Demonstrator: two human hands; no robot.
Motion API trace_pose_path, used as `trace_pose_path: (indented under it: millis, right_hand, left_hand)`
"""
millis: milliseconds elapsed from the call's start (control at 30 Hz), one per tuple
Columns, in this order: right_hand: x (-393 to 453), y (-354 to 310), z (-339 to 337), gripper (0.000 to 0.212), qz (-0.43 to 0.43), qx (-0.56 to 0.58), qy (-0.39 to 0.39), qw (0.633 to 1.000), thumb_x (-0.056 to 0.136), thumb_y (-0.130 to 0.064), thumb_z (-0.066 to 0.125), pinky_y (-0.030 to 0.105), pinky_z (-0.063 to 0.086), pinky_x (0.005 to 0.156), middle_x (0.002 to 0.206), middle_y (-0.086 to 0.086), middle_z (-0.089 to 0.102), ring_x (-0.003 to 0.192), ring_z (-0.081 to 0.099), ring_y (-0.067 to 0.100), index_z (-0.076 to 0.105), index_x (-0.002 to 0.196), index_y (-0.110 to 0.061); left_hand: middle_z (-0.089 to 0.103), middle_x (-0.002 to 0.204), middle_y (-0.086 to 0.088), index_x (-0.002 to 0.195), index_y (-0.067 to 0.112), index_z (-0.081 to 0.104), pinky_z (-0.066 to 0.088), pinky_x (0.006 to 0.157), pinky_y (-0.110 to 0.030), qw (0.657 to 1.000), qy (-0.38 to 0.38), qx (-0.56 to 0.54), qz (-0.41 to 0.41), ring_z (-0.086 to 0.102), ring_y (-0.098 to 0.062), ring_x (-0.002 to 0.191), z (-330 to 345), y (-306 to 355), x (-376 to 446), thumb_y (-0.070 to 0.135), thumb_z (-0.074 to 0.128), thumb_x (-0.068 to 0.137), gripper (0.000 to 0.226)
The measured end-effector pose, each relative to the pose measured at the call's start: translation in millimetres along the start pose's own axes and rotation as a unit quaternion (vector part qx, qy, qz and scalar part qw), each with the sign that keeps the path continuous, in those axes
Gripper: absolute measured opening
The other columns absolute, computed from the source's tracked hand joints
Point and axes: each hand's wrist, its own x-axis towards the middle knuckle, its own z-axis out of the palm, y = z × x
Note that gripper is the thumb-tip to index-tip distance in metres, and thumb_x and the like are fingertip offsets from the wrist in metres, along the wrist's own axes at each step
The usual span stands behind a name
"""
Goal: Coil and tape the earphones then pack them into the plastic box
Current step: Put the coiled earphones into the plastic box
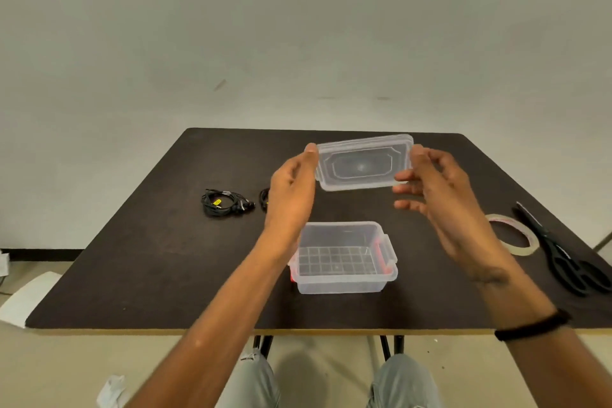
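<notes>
Both my hands are up over the middle of the table (132, 258), holding the clear lid (363, 162) between them, off the surface and tilted toward me. My left hand (291, 189) grips its left short edge, thumb up at the top corner, fingers curled behind. My right hand (440, 195) is at the right short edge: thumb against the top right, fingers spread and mostly straight around the lower right corner, more a light support than a clamp. The plastic box (344, 258) sits open on the table directly below the lid, toward the near edge, just right of my left forearm and not touching either hand. It has a grid-patterned floor and red latches at both ends; nothing visible inside it. One coiled set of black earphones (227, 204) lies on the table left of my left hand, well apart from the box, with a small yellow tag on the cable. A second black coil (264, 199) is just behind my left hand, mostly hidden, so I can't tell its shape. Toward the right edge, the tape roll (516, 235) lies flat, partly behind my right wrist, with black scissors (563, 252) just beside it, further right. Black band (533, 325) on my right wrist.
</notes>
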Motion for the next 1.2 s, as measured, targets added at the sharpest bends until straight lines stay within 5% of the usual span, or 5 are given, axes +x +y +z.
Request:
trace_pose_path:
  millis: [100, 267, 467, 733, 1200]
  right_hand:
    - [36, 16, -4, 0.045, 0.061, 0.039, 0.013, 0.997, 0.104, -0.058, 0.051, 0.041, 0.063, 0.080, 0.112, 0.011, 0.072, 0.099, 0.071, 0.027, 0.058, 0.123, -0.018]
    - [74, 54, -8, 0.026, 0.090, -0.043, 0.029, 0.995, 0.098, -0.019, 0.074, 0.039, 0.062, 0.083, 0.115, 0.020, 0.073, 0.086, 0.070, 0.022, 0.064, 0.118, -0.006]
    - [92, 75, -4, 0.024, 0.067, -0.231, 0.043, 0.970, 0.090, -0.027, 0.081, 0.046, 0.061, 0.091, 0.112, 0.008, 0.074, 0.098, 0.072, 0.024, 0.070, 0.110, -0.018]
    - [77, 37, 105, 0.024, -0.248, -0.451, -0.268, 0.814, 0.086, -0.030, 0.085, 0.018, 0.046, 0.079, 0.104, -0.009, 0.078, 0.093, 0.069, 0.009, 0.079, 0.109, -0.024]
    - [78, 60, 180, 0.016, -0.300, -0.596, -0.333, 0.666, 0.095, -0.019, 0.070, 0.038, 0.049, 0.077, 0.107, 0.007, 0.069, 0.102, 0.063, 0.029, 0.072, 0.110, -0.023]
  left_hand:
    - [0.057, 0.086, 0.007, 0.091, 0.022, 0.056, 0.041, 0.079, -0.037, 0.998, -0.020, 0.046, -0.036, 0.053, -0.010, 0.080, 17, -7, 33, 0.072, 0.044, 0.099, 0.051]
    - [0.066, 0.138, -0.002, 0.146, 0.025, 0.054, 0.047, 0.113, -0.046, 0.970, -0.108, 0.213, -0.044, 0.064, -0.022, 0.125, 29, -10, 64, 0.071, 0.044, 0.099, 0.067]
    - [0.077, 0.111, 0.005, 0.117, 0.021, 0.075, 0.049, 0.093, -0.021, 0.934, 0.009, 0.347, 0.087, 0.068, -0.007, 0.100, -55, -2, 83, 0.034, 0.064, 0.100, 0.024]
    - [0.056, 0.140, 0.008, 0.135, 0.036, 0.067, 0.024, 0.118, -0.051, 0.731, -0.089, 0.669, 0.100, 0.040, -0.024, 0.136, -195, -46, 49, 0.051, 0.073, 0.091, 0.048]
    - [0.065, 0.120, 0.007, 0.119, 0.025, 0.067, 0.042, 0.102, -0.038, 0.632, -0.194, 0.708, 0.248, 0.050, -0.021, 0.120, -207, -57, 75, 0.040, 0.047, 0.109, 0.027]
